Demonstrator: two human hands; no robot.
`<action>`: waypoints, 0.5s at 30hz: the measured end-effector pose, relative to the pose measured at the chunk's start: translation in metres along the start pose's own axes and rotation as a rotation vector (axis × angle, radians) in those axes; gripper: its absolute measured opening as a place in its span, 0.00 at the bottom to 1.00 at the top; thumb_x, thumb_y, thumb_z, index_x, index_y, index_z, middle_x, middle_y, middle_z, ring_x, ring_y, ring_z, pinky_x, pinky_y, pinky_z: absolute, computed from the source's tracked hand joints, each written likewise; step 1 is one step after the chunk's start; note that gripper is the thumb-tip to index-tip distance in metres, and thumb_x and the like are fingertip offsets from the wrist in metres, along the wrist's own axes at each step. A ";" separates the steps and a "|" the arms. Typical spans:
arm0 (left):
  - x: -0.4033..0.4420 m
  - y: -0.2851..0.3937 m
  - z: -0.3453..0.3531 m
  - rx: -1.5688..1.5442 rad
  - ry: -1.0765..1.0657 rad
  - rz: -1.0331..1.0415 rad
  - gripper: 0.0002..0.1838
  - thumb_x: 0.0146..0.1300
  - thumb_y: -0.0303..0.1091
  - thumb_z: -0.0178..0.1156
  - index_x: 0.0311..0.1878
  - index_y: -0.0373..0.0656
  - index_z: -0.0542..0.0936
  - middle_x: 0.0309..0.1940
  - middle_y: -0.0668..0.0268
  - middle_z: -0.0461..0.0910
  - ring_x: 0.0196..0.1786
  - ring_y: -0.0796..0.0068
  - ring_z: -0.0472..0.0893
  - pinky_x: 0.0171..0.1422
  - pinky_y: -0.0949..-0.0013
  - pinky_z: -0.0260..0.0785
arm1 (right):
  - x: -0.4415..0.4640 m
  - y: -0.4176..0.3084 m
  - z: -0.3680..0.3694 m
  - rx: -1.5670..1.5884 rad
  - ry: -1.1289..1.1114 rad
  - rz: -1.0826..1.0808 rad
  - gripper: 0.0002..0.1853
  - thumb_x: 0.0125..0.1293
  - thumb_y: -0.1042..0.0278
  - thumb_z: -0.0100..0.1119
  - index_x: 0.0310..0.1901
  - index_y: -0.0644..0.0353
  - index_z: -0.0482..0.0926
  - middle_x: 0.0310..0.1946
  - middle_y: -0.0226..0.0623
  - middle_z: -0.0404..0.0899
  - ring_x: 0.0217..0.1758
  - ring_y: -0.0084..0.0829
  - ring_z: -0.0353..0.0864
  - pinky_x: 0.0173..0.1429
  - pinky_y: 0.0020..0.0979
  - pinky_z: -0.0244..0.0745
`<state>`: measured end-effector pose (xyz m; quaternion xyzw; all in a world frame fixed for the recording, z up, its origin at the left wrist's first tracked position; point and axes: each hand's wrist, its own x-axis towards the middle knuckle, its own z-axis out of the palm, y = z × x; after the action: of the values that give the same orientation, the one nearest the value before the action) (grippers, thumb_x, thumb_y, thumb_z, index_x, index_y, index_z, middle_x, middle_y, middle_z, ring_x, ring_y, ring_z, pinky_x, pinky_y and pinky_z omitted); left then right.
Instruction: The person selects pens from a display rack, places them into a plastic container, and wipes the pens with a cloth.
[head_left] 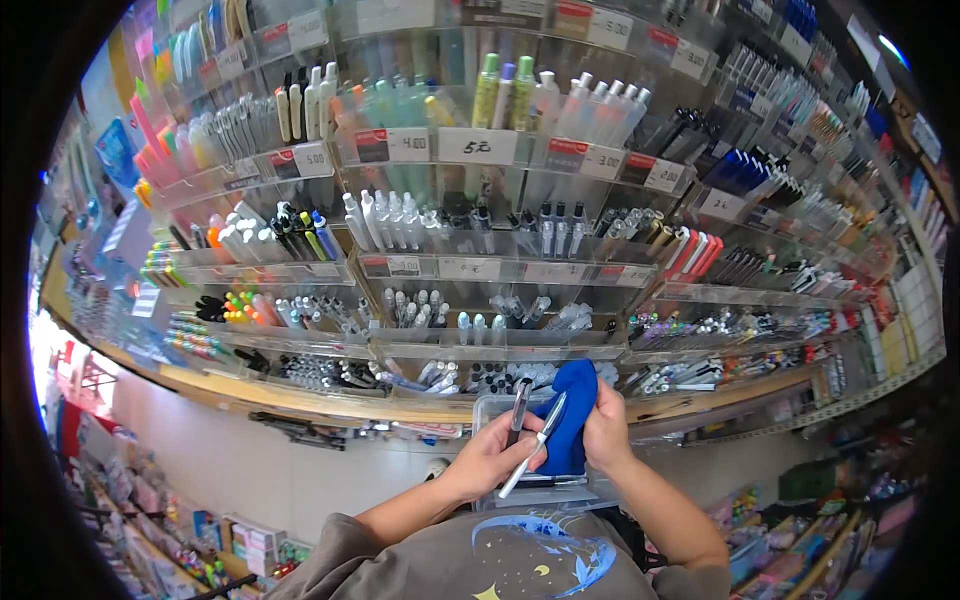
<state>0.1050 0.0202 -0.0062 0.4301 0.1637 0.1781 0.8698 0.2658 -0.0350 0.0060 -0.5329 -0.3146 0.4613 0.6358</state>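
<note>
Stationery shop: tiered racks (540, 352) w/ lots of pens (562, 235) & price tags (312, 159), e.g. 5.00

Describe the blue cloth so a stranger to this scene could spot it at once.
Before the pen shelves, the person's right hand holds the cloth. Beside it the left hand holds a white pen and a dark pen; of these, only the cloth is broad and vivid blue.

Worn on my head, the one camera looked forward and down, its round, wide view taking in my shirt (430, 550), left hand (490, 458) and right hand (606, 428) up close, the pen shelves (270, 395) beyond.
</note>
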 end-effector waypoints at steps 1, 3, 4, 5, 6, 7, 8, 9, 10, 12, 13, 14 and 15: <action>0.000 0.001 -0.002 -0.012 -0.018 0.021 0.10 0.64 0.31 0.49 0.47 0.41 0.66 0.24 0.69 0.70 0.26 0.86 0.67 0.26 0.83 0.55 | -0.002 -0.002 0.004 -0.115 0.005 -0.066 0.10 0.64 0.76 0.46 0.47 0.64 0.70 0.35 0.29 0.74 0.37 0.18 0.71 0.44 0.21 0.67; -0.001 0.003 -0.004 -0.037 -0.040 0.068 0.09 0.64 0.28 0.49 0.45 0.39 0.66 0.25 0.69 0.70 0.28 0.85 0.68 0.30 0.82 0.58 | -0.010 -0.001 0.017 -0.245 -0.014 -0.191 0.13 0.61 0.77 0.49 0.48 0.65 0.68 0.36 0.30 0.73 0.38 0.20 0.72 0.45 0.22 0.68; 0.000 0.004 -0.006 -0.047 -0.040 0.097 0.08 0.63 0.26 0.48 0.45 0.39 0.65 0.25 0.70 0.69 0.28 0.85 0.69 0.32 0.81 0.60 | -0.012 -0.001 0.021 -0.306 -0.038 -0.252 0.14 0.60 0.78 0.50 0.49 0.65 0.67 0.37 0.31 0.73 0.39 0.20 0.72 0.45 0.22 0.68; -0.001 0.003 -0.009 -0.021 -0.062 0.091 0.08 0.63 0.24 0.48 0.45 0.37 0.65 0.25 0.69 0.70 0.31 0.83 0.70 0.38 0.78 0.62 | -0.012 -0.002 0.020 -0.286 -0.057 -0.237 0.18 0.57 0.80 0.53 0.50 0.66 0.65 0.39 0.33 0.73 0.40 0.22 0.72 0.47 0.24 0.68; 0.000 0.001 -0.010 -0.010 -0.091 0.112 0.08 0.63 0.25 0.48 0.45 0.37 0.65 0.25 0.69 0.70 0.31 0.83 0.70 0.38 0.78 0.62 | -0.010 -0.005 0.019 -0.274 -0.046 -0.196 0.17 0.58 0.79 0.53 0.50 0.66 0.65 0.39 0.33 0.73 0.40 0.22 0.73 0.46 0.24 0.69; 0.001 -0.001 -0.012 0.007 -0.110 0.128 0.08 0.63 0.25 0.48 0.45 0.37 0.65 0.25 0.69 0.70 0.31 0.83 0.70 0.38 0.78 0.62 | -0.010 -0.008 0.017 -0.253 -0.039 -0.149 0.16 0.59 0.79 0.52 0.50 0.66 0.66 0.39 0.33 0.74 0.40 0.21 0.73 0.46 0.24 0.69; -0.001 -0.004 -0.012 0.030 -0.121 0.137 0.09 0.63 0.25 0.48 0.46 0.37 0.65 0.26 0.69 0.70 0.31 0.83 0.69 0.38 0.78 0.62 | -0.010 -0.009 0.014 -0.221 -0.033 -0.100 0.16 0.59 0.79 0.52 0.49 0.65 0.66 0.39 0.33 0.74 0.40 0.21 0.73 0.46 0.24 0.69; -0.003 -0.006 -0.011 0.028 -0.106 0.137 0.09 0.64 0.26 0.48 0.46 0.36 0.65 0.26 0.69 0.70 0.31 0.83 0.69 0.38 0.78 0.62 | -0.009 -0.009 0.008 -0.267 -0.034 -0.103 0.10 0.62 0.75 0.51 0.45 0.65 0.70 0.36 0.32 0.76 0.37 0.20 0.74 0.43 0.22 0.70; -0.004 -0.008 -0.009 0.031 -0.091 0.141 0.09 0.64 0.26 0.48 0.46 0.36 0.64 0.26 0.68 0.71 0.31 0.83 0.69 0.38 0.78 0.62 | -0.005 -0.005 0.003 -0.237 -0.044 -0.099 0.09 0.63 0.73 0.51 0.43 0.65 0.71 0.35 0.32 0.76 0.36 0.19 0.74 0.42 0.22 0.70; -0.002 -0.009 -0.003 0.052 -0.063 0.153 0.10 0.64 0.28 0.49 0.47 0.36 0.64 0.26 0.68 0.71 0.31 0.83 0.69 0.38 0.78 0.63 | 0.005 0.004 -0.009 -0.170 -0.064 -0.102 0.08 0.64 0.70 0.50 0.40 0.65 0.74 0.32 0.30 0.77 0.34 0.19 0.75 0.40 0.21 0.70; -0.002 -0.008 0.000 0.047 -0.042 0.119 0.11 0.64 0.29 0.49 0.47 0.36 0.63 0.26 0.67 0.71 0.31 0.83 0.69 0.38 0.78 0.62 | 0.007 0.004 -0.009 -0.104 -0.042 -0.040 0.09 0.65 0.69 0.48 0.37 0.64 0.75 0.30 0.30 0.78 0.32 0.18 0.74 0.38 0.20 0.70; -0.003 -0.007 0.004 0.044 -0.008 0.113 0.11 0.64 0.29 0.49 0.47 0.36 0.63 0.26 0.67 0.71 0.31 0.83 0.69 0.38 0.78 0.62 | 0.011 0.005 -0.012 -0.080 -0.077 -0.013 0.08 0.64 0.69 0.50 0.38 0.64 0.75 0.31 0.30 0.77 0.33 0.19 0.74 0.39 0.20 0.70; -0.005 -0.005 0.010 0.040 0.028 0.104 0.11 0.64 0.29 0.49 0.47 0.36 0.63 0.26 0.67 0.71 0.32 0.83 0.69 0.38 0.78 0.62 | 0.013 0.008 -0.015 -0.055 -0.112 0.017 0.07 0.63 0.70 0.52 0.40 0.64 0.74 0.31 0.30 0.77 0.33 0.19 0.74 0.39 0.21 0.70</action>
<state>0.1054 0.0082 -0.0037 0.4528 0.1570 0.2256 0.8482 0.2826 -0.0286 -0.0061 -0.5262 -0.3575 0.4870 0.5985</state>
